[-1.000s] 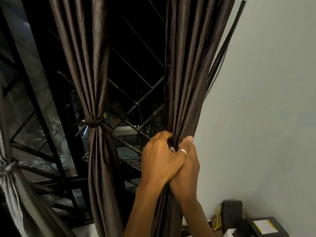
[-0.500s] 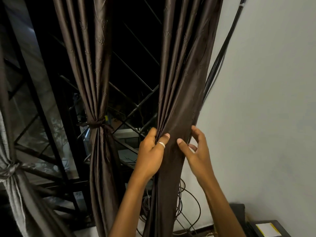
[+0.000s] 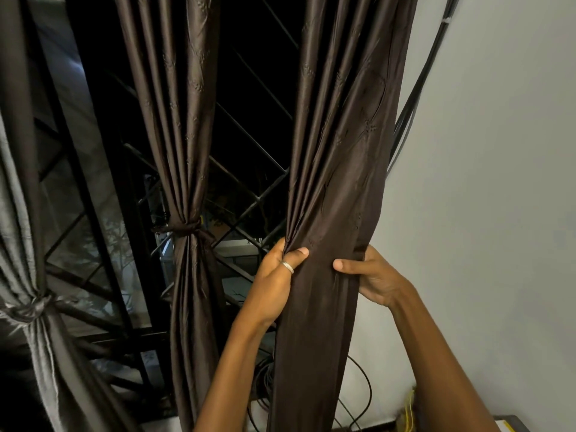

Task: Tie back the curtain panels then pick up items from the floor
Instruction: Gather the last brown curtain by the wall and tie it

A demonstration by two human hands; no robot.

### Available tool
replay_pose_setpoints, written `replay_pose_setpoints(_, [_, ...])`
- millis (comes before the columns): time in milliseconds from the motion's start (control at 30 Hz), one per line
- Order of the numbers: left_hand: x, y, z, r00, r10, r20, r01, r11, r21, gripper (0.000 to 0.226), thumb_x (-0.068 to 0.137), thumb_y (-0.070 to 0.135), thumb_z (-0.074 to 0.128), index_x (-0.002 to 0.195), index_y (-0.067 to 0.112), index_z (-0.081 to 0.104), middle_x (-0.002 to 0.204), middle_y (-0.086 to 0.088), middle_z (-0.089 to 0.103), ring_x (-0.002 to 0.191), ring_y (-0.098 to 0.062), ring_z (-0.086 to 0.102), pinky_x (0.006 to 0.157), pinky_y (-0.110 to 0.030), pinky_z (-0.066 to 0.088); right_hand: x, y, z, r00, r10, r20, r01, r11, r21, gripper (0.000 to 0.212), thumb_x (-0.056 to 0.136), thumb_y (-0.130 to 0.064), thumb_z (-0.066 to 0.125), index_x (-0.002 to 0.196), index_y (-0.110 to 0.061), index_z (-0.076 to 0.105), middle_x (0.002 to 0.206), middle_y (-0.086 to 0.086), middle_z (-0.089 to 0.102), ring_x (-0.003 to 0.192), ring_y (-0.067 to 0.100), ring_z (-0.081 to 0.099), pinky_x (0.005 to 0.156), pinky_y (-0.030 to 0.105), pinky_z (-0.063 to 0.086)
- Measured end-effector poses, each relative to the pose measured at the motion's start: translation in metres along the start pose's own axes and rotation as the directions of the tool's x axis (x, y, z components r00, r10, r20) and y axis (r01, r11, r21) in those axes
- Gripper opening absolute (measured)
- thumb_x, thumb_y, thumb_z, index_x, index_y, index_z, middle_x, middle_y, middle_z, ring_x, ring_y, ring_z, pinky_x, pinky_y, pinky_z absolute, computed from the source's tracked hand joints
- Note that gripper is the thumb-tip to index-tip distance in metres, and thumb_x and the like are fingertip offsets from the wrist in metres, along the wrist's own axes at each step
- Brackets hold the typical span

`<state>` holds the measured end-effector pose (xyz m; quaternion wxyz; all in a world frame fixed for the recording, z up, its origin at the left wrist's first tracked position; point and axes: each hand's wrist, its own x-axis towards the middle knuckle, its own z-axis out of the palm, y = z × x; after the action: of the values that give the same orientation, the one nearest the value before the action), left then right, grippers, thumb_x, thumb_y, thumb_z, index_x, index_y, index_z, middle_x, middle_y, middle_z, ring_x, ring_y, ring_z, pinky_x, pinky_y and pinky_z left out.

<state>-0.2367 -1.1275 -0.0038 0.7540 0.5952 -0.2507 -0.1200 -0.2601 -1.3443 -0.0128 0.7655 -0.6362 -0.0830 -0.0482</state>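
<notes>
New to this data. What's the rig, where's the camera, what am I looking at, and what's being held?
No machine here: a person works bare-handed, and the one picture comes from a wide-angle camera on their head, looking forward and down, so both forearms rise from the bottom edge. The left hand, with a ring on its thumb, pinches the left edge of the untied curtain panel. The right hand grips its right edge, thumb in front, fingers behind. It is not yet tied. The middle panel is cinched by a tie, and a grey curtain at far left is tied too. Behind are a window grille, a pale wall and black cables.
</notes>
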Motion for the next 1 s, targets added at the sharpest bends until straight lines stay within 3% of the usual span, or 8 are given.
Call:
replay_pose_setpoints(100, [0.0,0.002,-0.002,1.0,0.001,-0.024,0.001,0.999,0.051,0.057,0.087,0.046,0.063,0.141,0.028,0.054,0.132,0.01,0.065,0.122,-0.008,0.062,0.101,-0.029,0.052,-0.005,-0.003,0.005,0.997,-0.011,-0.071,0.004,0.995,-0.097,0.053,0.064,-0.033,0.096,0.113,-0.025,0.078,0.124,0.008,0.073,0.117,0.027,0.07,0.089,0.031,0.059])
replay_pose_setpoints(167, [-0.003,0.002,-0.002,0.999,0.016,-0.044,-0.011,0.993,0.115,0.062,0.084,0.057,0.064,0.14,0.035,0.051,0.132,0.019,0.062,0.125,-0.004,0.058,0.107,-0.033,0.047,-0.009,-0.005,0.011,0.988,-0.041,-0.149,0.002,0.968,-0.251,0.05,0.062,-0.049,0.094,0.107,-0.034,0.079,0.115,-0.003,0.077,0.11,0.018,0.072,0.082,0.023,0.059])
replay_pose_setpoints(267, [-0.008,0.002,0.001,0.993,0.11,-0.041,-0.09,0.937,0.338,0.028,0.089,0.058,0.06,0.106,0.035,0.06,0.104,-0.001,0.072,0.093,-0.009,0.067,0.084,-0.045,0.059,-0.015,-0.006,0.017,0.955,-0.119,-0.272,-0.046,0.846,-0.53,0.044,0.067,-0.067,0.082,0.102,-0.043,0.07,0.097,-0.025,0.075,0.094,0.0,0.072,0.069,0.011,0.055])
replay_pose_setpoints(367, [-0.012,-0.004,0.006,0.96,0.268,-0.079,-0.178,0.804,0.568,0.019,0.094,0.046,0.062,0.096,0.027,0.055,0.076,-0.008,0.065,0.054,-0.012,0.053,0.057,-0.045,0.054,-0.017,0.001,0.028,0.871,-0.334,-0.36,-0.05,0.668,-0.742,0.016,0.086,-0.05,0.075,0.092,-0.037,0.069,0.074,-0.025,0.067,0.074,-0.001,0.067,0.067,0.01,0.05])
replay_pose_setpoints(533, [-0.024,-0.007,0.028,0.854,0.483,-0.193,-0.169,0.61,0.774,0.012,0.09,0.035,0.069,0.088,0.026,0.062,0.08,0.012,0.054,0.063,-0.006,0.053,0.055,-0.028,0.045,-0.031,0.014,0.065,0.669,-0.641,-0.375,-0.161,0.368,-0.916,0.029,0.096,-0.037,0.067,0.08,-0.016,0.056,0.073,-0.008,0.048,0.079,0.017,0.052,0.056,0.02,0.036])
replay_pose_setpoints(733, [-0.025,-0.005,0.036,0.827,0.492,-0.271,-0.042,0.535,0.844,0.016,0.086,0.027,0.073,0.096,0.018,0.065,0.086,0.005,0.059,0.067,-0.013,0.056,0.057,-0.025,0.038,-0.041,0.019,0.09,0.693,-0.56,-0.454,-0.244,0.41,-0.879,0.03,0.101,-0.04,0.057,0.081,-0.018,0.057,0.077,-0.002,0.056,0.085,0.016,0.053,0.059,0.027,0.04])
replay_pose_setpoints(900, [-0.021,-0.004,0.039,0.856,0.418,-0.306,-0.014,0.609,0.793,0.013,0.086,0.027,0.073,0.095,0.018,0.069,0.083,0.008,0.064,0.065,-0.002,0.054,0.057,-0.01,0.031,-0.045,0.02,0.1,0.75,-0.516,-0.415,-0.184,0.439,-0.879,0.028,0.102,-0.033,0.054,0.076,-0.024,0.051,0.077,-0.004,0.059,0.088,0.016,0.053,0.059,0.028,0.041])
replay_pose_setpoints(1000, [-0.02,-0.004,0.037,0.906,0.325,-0.272,-0.037,0.701,0.713,0.026,0.091,0.048,0.065,0.1,0.024,0.073,0.081,0.009,0.07,0.07,0.001,0.062,0.061,-0.01,0.042,-0.048,0.02,0.098,0.81,-0.458,-0.366,-0.117,0.487,-0.866,0.02,0.1,-0.037,0.053,0.084,-0.027,0.06,0.079,-0.01,0.061,0.087,0.014,0.056,0.062,0.027,0.045])
